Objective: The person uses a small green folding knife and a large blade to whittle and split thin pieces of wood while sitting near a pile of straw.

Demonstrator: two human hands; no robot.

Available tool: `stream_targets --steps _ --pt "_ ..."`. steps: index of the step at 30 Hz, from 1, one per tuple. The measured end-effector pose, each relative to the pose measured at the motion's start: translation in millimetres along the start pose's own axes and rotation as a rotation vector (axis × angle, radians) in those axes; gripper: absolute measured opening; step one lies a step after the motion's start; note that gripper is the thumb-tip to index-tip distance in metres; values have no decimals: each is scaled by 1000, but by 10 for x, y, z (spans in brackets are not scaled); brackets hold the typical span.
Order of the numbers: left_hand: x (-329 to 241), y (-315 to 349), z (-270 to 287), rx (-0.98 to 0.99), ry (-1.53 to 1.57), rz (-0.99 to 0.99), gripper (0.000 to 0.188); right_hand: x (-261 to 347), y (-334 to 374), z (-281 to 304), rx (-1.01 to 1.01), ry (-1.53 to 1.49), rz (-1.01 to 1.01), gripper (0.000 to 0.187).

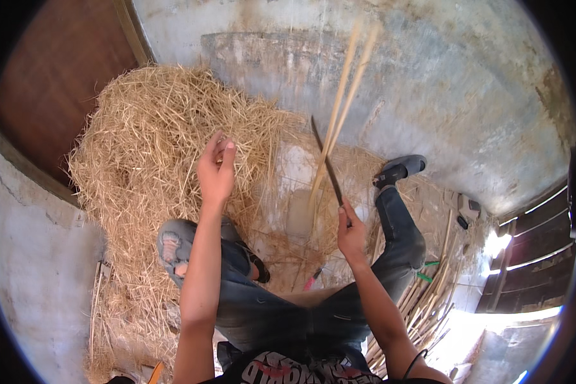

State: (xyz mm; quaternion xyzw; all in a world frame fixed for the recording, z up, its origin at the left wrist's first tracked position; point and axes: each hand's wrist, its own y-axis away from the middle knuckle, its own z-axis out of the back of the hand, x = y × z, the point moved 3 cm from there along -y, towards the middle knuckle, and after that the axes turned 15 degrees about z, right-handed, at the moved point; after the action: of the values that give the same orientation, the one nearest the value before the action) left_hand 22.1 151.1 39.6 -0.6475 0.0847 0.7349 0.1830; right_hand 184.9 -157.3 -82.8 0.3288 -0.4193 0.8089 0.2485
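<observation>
My right hand (351,233) grips the handle end of a long, narrow, dark-bladed knife (331,171), its tip pointing up and away to the left. The blade crosses a pale bamboo stick (343,93), blurred and split into two strips that spread apart toward the wall. The stick's lower end is at a pale block (299,214) on the floor. Nothing touches that stick besides the knife and the block, as far as I can see. My left hand (216,169) is raised before the straw, holding nothing, thumb apart from its loosely curled fingers.
A big straw heap (153,134) fills the left side against the wall. Thin sticks (422,310) lie along the right, beside my leg. A pink-handled tool (312,280) lies on the floor between my legs. The stained wall (454,96) rises ahead.
</observation>
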Motion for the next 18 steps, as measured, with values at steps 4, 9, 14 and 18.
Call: stream_targets --steps 4,9,14,18 --pt "-11 53 86 -14 11 37 56 501 -223 144 -121 -66 -8 37" --pt "-82 52 -178 48 54 5 56 -526 768 -246 15 90 138 37" --pt "32 137 -53 24 -17 15 55 -398 799 -367 74 -8 -10 39" --pt "-1 70 -21 9 26 29 55 -42 337 -194 -63 20 121 40"
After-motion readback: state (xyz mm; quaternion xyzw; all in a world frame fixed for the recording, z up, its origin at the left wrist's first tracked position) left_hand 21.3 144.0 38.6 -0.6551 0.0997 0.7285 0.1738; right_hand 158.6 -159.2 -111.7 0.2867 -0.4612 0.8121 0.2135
